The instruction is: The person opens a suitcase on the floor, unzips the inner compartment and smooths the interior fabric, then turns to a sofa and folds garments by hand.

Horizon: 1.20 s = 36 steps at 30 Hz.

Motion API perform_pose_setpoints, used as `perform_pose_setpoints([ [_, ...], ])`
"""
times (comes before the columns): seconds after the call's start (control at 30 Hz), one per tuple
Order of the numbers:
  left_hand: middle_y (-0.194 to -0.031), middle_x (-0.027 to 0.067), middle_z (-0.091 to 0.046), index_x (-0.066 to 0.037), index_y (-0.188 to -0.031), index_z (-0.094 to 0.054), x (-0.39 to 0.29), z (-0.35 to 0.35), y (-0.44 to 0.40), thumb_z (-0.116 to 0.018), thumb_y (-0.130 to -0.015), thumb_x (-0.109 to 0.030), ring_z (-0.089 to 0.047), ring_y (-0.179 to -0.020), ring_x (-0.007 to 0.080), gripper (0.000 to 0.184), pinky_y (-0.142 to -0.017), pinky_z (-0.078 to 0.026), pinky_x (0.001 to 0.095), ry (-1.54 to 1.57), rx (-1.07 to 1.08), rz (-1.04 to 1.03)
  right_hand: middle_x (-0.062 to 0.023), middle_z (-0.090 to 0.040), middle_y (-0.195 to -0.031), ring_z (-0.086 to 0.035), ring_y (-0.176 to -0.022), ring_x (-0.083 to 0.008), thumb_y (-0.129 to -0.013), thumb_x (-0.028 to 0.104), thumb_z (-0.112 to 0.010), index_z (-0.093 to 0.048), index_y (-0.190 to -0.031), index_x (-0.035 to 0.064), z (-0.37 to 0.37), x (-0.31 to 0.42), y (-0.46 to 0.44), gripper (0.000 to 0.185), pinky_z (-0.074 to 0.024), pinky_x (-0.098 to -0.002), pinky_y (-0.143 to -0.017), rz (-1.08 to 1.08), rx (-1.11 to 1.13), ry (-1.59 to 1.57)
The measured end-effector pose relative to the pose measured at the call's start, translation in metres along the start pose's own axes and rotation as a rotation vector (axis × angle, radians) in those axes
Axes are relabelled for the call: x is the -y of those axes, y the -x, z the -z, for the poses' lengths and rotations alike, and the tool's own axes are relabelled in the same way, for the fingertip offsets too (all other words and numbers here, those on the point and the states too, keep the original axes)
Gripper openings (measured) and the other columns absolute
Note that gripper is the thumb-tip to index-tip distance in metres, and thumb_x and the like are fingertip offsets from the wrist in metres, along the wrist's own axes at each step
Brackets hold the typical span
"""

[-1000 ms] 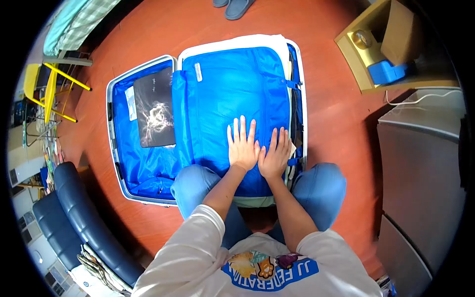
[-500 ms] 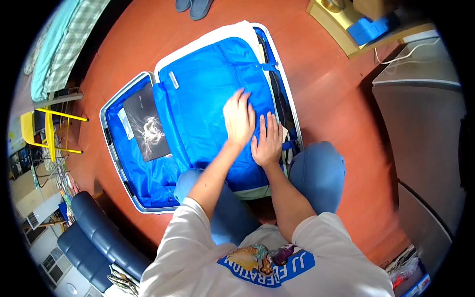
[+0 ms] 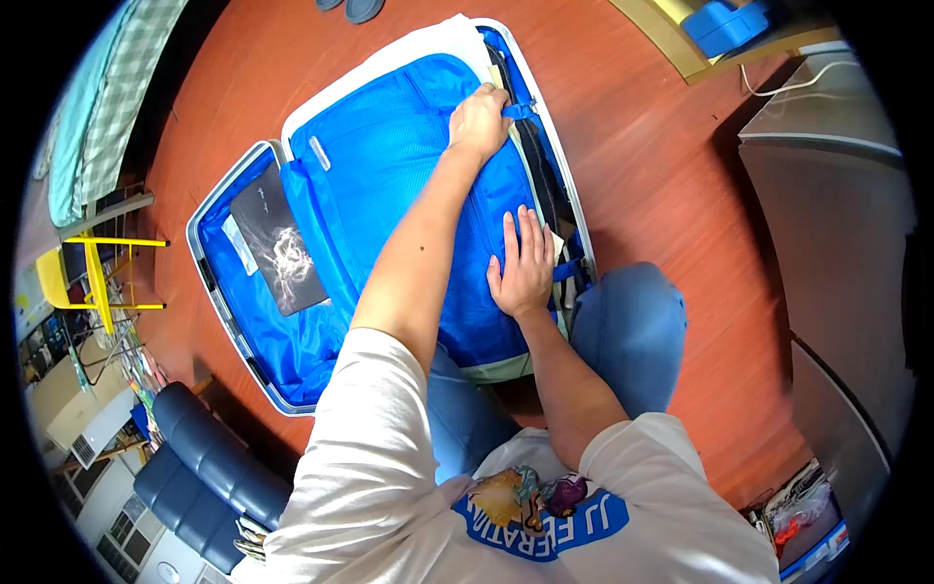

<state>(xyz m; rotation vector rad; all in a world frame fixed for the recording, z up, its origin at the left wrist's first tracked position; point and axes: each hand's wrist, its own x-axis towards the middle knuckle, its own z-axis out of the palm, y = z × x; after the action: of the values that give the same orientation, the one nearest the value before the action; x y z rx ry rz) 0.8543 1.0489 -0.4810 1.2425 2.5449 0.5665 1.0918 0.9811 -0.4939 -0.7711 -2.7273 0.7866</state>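
Observation:
An open suitcase [image 3: 567,165] with a white shell and blue lining lies on the floor before me. A blue fabric divider panel [image 3: 389,165] covers its larger half. My left hand [image 3: 480,122] is closed at the panel's upper right edge, on the inner end of a short blue strap [image 3: 520,111]; its fingertips are partly hidden. Lower down, my right hand [image 3: 525,265] lies flat on the panel with its fingers stretched out, beside a second blue strap [image 3: 567,270]. In the smaller left half lies a flat black packet [image 3: 277,238] with a pale print.
My bent knees [image 3: 630,336] flank the near side of the suitcase. A grey cabinet [image 3: 827,243] stands at right, a dark blue padded seat [image 3: 209,457] at lower left, a yellow-legged chair [image 3: 97,282] at left. Slippers [image 3: 362,9] lie at the top.
My left hand has moved up and right across the panel to its edge by the upper strap, and its fingers have closed. My right hand stays flat on the panel. The view has shifted slightly.

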Motion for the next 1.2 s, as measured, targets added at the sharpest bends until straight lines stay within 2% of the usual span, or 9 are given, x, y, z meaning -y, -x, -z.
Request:
perform_pose_setpoints([
  [0.3, -0.098, 0.0092, -0.064, -0.010, -0.093, -0.069, 0.007, -0.027, 0.001, -0.070, -0.083, -0.017, -0.065, -0.094, 0.0300, 0.012, -0.080, -0.054, 0.0412, -0.157, -0.087, -0.038, -0.0198, -0.031, -0.155, -0.028, -0.145, -0.0331, -0.084, 0.028, -0.057, -0.035, -0.149, 0.0047, -0.001, -0.001, -0.001, 0.073, -0.0192, -0.0529, -0.117, -0.008, 0.010, -0.012],
  [0.6, -0.099, 0.0129, -0.061, -0.008, -0.094, -0.062, 0.007, -0.001, 0.005, -0.080, -0.071, -0.024, -0.062, -0.093, 0.0336, 0.034, -0.082, -0.051, 0.0434, 0.046, 0.024, -0.051, -0.0199, -0.031, -0.155, -0.029, -0.144, -0.0334, -0.083, 0.028, -0.057, -0.037, -0.149, 0.0053, -0.002, -0.002, 0.000, 0.072, -0.0204, -0.0531, -0.117, -0.011, -0.027, -0.022],
  [0.67, -0.096, 0.0107, -0.061, -0.006, -0.093, -0.061, 0.011, 0.005, 0.008, -0.080, -0.073, -0.020, -0.064, -0.088, 0.0270, 0.031, -0.078, -0.052, 0.0385, 0.085, -0.019, -0.074, -0.0197, -0.032, -0.154, -0.029, -0.144, -0.0332, -0.083, 0.027, -0.058, -0.038, -0.149, 0.0055, -0.002, -0.001, -0.001, 0.072, -0.0210, -0.0529, -0.117, 0.001, -0.047, -0.031],
  [0.73, -0.096, 0.0073, -0.061, -0.004, -0.092, -0.060, 0.016, 0.012, 0.014, -0.080, -0.078, -0.016, -0.064, -0.087, 0.0184, 0.028, -0.073, -0.052, 0.0322, 0.674, -0.047, 0.198, -0.0193, -0.032, -0.154, -0.029, -0.144, -0.0330, -0.083, 0.028, -0.059, -0.038, -0.148, 0.0055, 0.000, 0.000, -0.002, 0.072, -0.0214, -0.0529, -0.117, -0.001, -0.043, -0.025],
  [0.8, -0.100, 0.0105, -0.058, 0.000, -0.105, -0.054, 0.020, 0.012, 0.036, -0.074, -0.079, -0.002, -0.063, -0.083, 0.0177, 0.033, -0.068, -0.052, 0.0264, 0.925, -0.394, 0.157, -0.0190, -0.033, -0.154, -0.029, -0.144, -0.0328, -0.082, 0.028, -0.059, -0.038, -0.148, 0.0055, 0.001, 0.001, 0.001, 0.072, -0.0217, -0.0528, -0.117, -0.021, -0.029, -0.017],
  [0.97, -0.114, 0.0222, -0.058, 0.002, -0.115, -0.056, -0.013, 0.041, 0.155, -0.068, -0.079, -0.007, -0.054, -0.110, 0.0389, 0.039, -0.099, -0.041, 0.0462, 0.130, -0.390, 0.128, -0.0177, -0.032, -0.155, -0.030, -0.144, -0.0314, -0.082, 0.029, -0.061, -0.036, -0.149, 0.0061, -0.004, -0.003, 0.003, 0.075, -0.0222, -0.0527, -0.117, 0.000, -0.065, 0.009],
  [1.0, -0.134, 0.0250, -0.050, 0.001, -0.130, -0.051, -0.016, 0.030, 0.180, -0.068, -0.080, -0.008, -0.046, -0.127, 0.0410, 0.054, -0.109, -0.035, 0.0482, 0.086, -0.285, 0.101, -0.0177, -0.033, -0.155, -0.030, -0.144, -0.0314, -0.082, 0.029, -0.061, -0.036, -0.149, 0.0062, -0.003, -0.003, 0.003, 0.075, -0.0220, -0.0526, -0.117, 0.005, -0.072, 0.013],
  [1.13, -0.160, 0.0195, -0.020, -0.006, -0.154, -0.025, -0.032, -0.015, 0.222, -0.057, -0.091, -0.019, -0.016, -0.149, 0.0372, 0.071, -0.119, -0.014, 0.0529, -0.163, -0.125, 0.193, -0.0173, -0.031, -0.155, -0.028, -0.145, -0.0308, -0.089, 0.033, -0.055, -0.036, -0.149, 0.0070, -0.006, -0.002, 0.005, 0.068, -0.0209, -0.0523, -0.117, 0.008, -0.077, 0.045],
  [1.2, -0.161, 0.0171, -0.020, -0.007, -0.155, -0.023, -0.026, -0.029, 0.224, -0.049, -0.095, -0.023, -0.015, -0.149, 0.0362, 0.067, -0.120, -0.012, 0.0524, -0.179, -0.163, 0.206, -0.0172, -0.031, -0.155, -0.027, -0.146, -0.0305, -0.093, 0.034, -0.050, -0.036, -0.149, 0.0065, -0.005, 0.000, 0.005, 0.064, -0.0198, -0.0520, -0.118, 0.005, -0.058, 0.059],
])
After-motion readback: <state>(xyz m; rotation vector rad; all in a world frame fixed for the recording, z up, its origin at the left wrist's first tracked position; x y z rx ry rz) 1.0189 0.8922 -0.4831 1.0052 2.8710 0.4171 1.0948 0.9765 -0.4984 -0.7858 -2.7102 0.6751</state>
